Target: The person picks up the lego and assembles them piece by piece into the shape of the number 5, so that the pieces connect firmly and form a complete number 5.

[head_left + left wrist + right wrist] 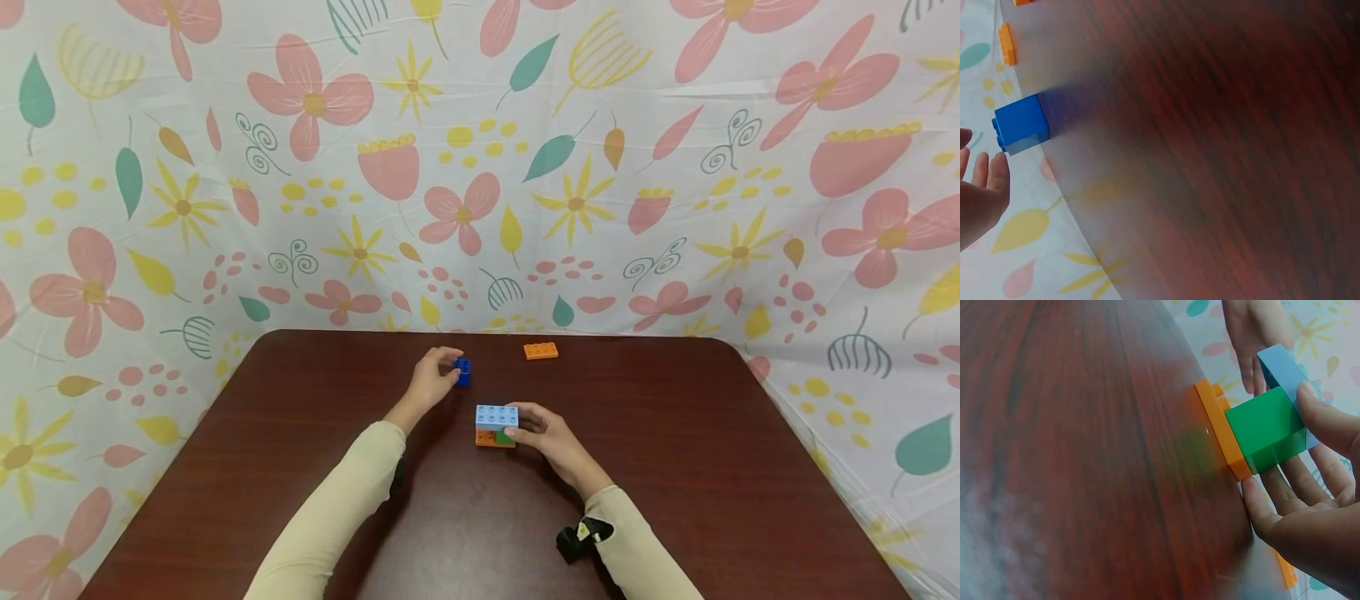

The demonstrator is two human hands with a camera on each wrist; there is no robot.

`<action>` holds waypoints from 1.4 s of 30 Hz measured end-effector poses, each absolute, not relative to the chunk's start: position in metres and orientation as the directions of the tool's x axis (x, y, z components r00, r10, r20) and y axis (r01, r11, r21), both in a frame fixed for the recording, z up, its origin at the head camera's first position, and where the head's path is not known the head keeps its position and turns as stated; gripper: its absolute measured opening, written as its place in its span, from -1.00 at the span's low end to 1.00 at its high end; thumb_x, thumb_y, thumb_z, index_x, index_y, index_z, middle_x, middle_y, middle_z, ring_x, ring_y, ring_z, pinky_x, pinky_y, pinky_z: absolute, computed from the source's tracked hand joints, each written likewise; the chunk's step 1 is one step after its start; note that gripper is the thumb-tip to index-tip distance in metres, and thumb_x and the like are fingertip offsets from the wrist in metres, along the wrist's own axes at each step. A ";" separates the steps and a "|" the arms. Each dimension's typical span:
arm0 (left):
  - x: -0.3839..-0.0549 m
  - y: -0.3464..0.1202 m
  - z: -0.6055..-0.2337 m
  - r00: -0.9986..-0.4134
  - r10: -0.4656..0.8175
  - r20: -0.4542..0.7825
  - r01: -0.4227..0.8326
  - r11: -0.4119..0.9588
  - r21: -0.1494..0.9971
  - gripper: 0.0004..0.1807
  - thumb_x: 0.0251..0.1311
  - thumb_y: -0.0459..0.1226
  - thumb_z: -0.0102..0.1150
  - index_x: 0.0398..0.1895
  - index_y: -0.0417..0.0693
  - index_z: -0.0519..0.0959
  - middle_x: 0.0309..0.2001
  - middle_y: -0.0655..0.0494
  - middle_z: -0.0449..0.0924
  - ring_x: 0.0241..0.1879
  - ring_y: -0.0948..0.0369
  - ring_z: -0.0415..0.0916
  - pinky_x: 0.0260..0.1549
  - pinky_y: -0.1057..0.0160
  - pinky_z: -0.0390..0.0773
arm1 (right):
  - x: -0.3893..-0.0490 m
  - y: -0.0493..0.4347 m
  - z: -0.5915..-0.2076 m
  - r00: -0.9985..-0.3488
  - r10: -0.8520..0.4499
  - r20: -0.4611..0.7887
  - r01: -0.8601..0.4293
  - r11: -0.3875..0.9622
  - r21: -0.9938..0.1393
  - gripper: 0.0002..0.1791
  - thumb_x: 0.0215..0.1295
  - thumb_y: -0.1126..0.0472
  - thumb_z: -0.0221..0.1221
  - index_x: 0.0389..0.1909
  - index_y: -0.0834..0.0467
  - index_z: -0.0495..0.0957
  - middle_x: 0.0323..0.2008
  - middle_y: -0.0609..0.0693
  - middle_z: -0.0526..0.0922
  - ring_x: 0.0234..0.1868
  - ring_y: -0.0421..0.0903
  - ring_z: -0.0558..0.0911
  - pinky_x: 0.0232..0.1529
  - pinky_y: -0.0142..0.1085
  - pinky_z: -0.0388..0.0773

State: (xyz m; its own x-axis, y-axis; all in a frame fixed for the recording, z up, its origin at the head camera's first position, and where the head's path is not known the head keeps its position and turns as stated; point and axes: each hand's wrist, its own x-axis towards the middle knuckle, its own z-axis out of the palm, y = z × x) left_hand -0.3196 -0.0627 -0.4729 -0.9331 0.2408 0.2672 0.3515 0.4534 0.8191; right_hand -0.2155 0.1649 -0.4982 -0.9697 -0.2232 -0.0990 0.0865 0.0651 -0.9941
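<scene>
In the head view, a small stack of toy building bricks stands on the table: an orange plate (486, 438) at the bottom, a green brick (1266, 428) on one end of it, and a light blue brick (497, 416) across the top, jutting over the plate's studs. My right hand (551, 437) grips this stack from the right, thumb on one side and fingers on the other. Farther back and to the left, a dark blue brick (463, 372) stands upright. My left hand (433, 379) is beside it, fingers loosely bent with the fingertips right at its studded top.
A loose orange plate (541, 351) lies near the table's back edge. Behind the dark wooden table (660, 467) hangs a flower-patterned cloth (465, 275). A black wrist camera (573, 543) hangs under the right sleeve.
</scene>
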 end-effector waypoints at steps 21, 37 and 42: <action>-0.330 -0.062 -0.484 -0.965 0.219 0.143 0.243 0.546 0.802 -0.76 0.22 -0.45 0.19 -0.05 -0.16 0.61 0.04 -0.15 0.47 0.08 -0.06 0.42 0.06 -0.01 0.48 | -0.204 0.163 -0.474 -0.962 -0.254 -0.096 0.076 0.085 -0.993 -0.50 0.28 0.26 0.25 0.23 0.21 0.42 0.17 0.16 0.48 0.11 0.04 0.49 0.10 -0.02 0.44; -0.333 -0.060 -0.486 -0.960 0.243 0.139 0.249 0.516 0.820 -0.77 0.18 -0.46 0.24 -0.09 -0.17 0.56 0.08 -0.20 0.55 0.17 -0.09 0.43 0.15 -0.04 0.41 | -0.204 0.163 -0.475 -0.962 -0.254 -0.101 0.086 0.071 -0.994 -0.50 0.28 0.26 0.24 0.24 0.22 0.41 0.16 0.17 0.47 0.06 -0.01 0.51 0.06 -0.05 0.46; -0.333 -0.061 -0.487 -0.954 0.252 0.161 0.273 0.517 0.811 -0.81 0.20 -0.43 0.24 -0.12 -0.14 0.56 0.06 -0.17 0.55 0.13 -0.08 0.45 0.12 -0.03 0.44 | -0.208 0.164 -0.482 -0.963 -0.250 -0.095 0.080 0.069 -0.994 -0.49 0.28 0.26 0.24 0.24 0.22 0.41 0.16 0.17 0.47 0.04 -0.01 0.51 0.04 -0.05 0.47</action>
